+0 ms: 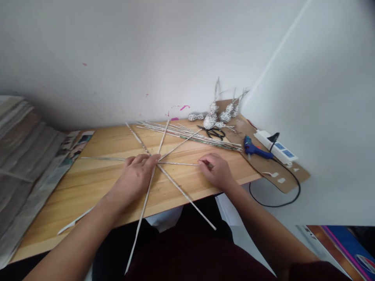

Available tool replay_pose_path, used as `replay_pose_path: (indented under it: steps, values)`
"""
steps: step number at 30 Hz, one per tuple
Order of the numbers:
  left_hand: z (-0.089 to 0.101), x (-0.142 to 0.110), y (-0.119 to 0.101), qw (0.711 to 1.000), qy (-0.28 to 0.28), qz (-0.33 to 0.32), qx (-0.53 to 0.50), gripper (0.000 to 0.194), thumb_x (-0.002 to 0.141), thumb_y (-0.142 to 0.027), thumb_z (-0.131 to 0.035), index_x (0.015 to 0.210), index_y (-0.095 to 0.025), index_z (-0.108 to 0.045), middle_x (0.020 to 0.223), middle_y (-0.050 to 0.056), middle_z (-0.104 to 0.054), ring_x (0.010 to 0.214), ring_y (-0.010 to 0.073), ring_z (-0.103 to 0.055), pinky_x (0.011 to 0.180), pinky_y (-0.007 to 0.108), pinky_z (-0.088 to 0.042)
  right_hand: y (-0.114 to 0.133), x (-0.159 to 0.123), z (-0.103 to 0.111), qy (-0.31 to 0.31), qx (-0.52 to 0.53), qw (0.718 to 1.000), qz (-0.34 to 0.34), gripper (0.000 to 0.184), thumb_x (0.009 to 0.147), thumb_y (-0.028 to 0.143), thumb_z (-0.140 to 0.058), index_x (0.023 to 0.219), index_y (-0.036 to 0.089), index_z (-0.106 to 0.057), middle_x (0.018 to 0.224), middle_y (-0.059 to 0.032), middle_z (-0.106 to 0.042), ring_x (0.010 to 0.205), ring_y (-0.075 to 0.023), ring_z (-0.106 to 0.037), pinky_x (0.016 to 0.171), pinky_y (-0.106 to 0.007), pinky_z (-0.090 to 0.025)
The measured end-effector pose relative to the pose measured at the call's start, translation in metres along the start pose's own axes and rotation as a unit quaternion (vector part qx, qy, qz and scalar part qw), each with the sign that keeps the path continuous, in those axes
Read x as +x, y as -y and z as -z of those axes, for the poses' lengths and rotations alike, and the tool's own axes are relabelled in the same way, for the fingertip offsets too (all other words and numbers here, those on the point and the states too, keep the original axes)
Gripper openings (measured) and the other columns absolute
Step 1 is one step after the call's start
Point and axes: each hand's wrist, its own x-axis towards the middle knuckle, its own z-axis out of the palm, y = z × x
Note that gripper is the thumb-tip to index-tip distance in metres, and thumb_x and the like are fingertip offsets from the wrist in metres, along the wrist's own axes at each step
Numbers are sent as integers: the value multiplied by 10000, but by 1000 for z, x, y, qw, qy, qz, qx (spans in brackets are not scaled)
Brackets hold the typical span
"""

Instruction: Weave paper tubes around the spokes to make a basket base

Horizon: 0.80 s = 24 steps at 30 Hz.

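Note:
Several thin rolled-paper sticks point(172, 183) lie crossed in a star on a wooden board point(96, 183). My left hand point(137, 171) rests flat on the crossing point, fingers stretched out and pressing the sticks down. My right hand point(215, 169) lies to the right with its fingers curled, pinching the end of the horizontal stick point(178, 163). Two sticks reach past the board's front edge toward my lap.
A bundle of more paper sticks point(190, 134) lies at the back of the board. Black scissors point(215, 132), woven paper pieces point(218, 113), a blue glue gun point(256, 150) and a white power strip point(277, 148) sit at right on cardboard. Stacked newspapers point(23, 156) fill the left.

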Motion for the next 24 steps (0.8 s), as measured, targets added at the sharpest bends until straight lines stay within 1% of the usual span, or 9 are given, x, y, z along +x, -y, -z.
replay_pose_path:
  steps: [6,9,13,15,17,21,24]
  values:
    - [-1,6,-4,999,-30,22,8,311,1039,-279,-394,1268,-188,-582,1110,103,-756,1053,277,-678,975,464,-401,2,-1,2,10,11,1000,-2,101,906,196,-575,839,218,-647,802,-38,-679,803,-191,-610,758,-319,-461]
    - [1,8,-5,999,-38,31,9,298,1031,-295,-410,1242,-199,-596,1090,97,-763,1032,275,-692,993,475,-402,3,-1,3,11,23,1000,9,107,908,191,-573,835,223,-645,802,-37,-686,799,-190,-610,752,-320,-463]
    - [-1,6,-7,998,-51,32,15,263,1027,-277,-431,1223,-218,-597,1111,82,-762,1022,255,-699,1052,476,-378,4,-2,5,18,41,999,31,116,922,185,-558,863,228,-648,828,-40,-702,816,-196,-611,763,-332,-462]
    - [-3,6,-6,997,-57,40,29,248,1028,-280,-440,1197,-225,-613,1078,75,-769,999,256,-703,1061,487,-373,6,-3,6,19,47,998,47,116,930,181,-555,873,230,-643,832,-36,-705,815,-197,-606,775,-339,-461]
    - [-2,7,-7,997,-49,47,44,252,1028,-295,-441,1182,-229,-630,1048,76,-772,1008,266,-698,1063,504,-374,8,-4,6,23,44,997,66,120,940,185,-550,878,229,-642,826,-38,-699,820,-202,-597,795,-350,-462]
    - [3,11,-14,995,-24,66,69,316,1029,-332,-419,1197,-206,-655,1057,122,-756,1082,291,-666,1067,528,-377,8,-6,6,63,28,991,119,153,969,208,-525,885,211,-654,826,-60,-678,865,-224,-573,835,-375,-466]
    - [10,14,-22,993,-1,99,66,355,1028,-362,-393,1204,-222,-668,1102,126,-744,1124,278,-644,1060,503,-390,5,-7,5,84,26,986,140,156,973,206,-524,885,208,-652,838,-71,-668,889,-237,-556,860,-397,-464]
